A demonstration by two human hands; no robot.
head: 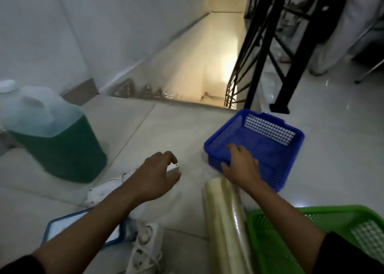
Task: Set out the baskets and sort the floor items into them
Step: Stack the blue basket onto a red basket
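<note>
A blue mesh basket [268, 136] sits on the tiled floor at centre right. My right hand [242, 165] grips its near rim, thumb outside and fingers inside. My left hand [154, 175] is closed around a small white object [173, 167] just above the floor, left of the basket. A green mesh basket [311, 232] lies at the lower right under my right forearm. A clear plastic film roll [226, 221] lies between the two baskets. A white power strip [145, 246] and a blue-framed tablet [68, 226] lie near my left arm.
A large jug of green liquid [56, 136] stands on the left. An open stairwell [187, 76] drops away straight ahead, with a black metal railing [261, 45] on its right. White gadgets [104, 188] lie under my left wrist.
</note>
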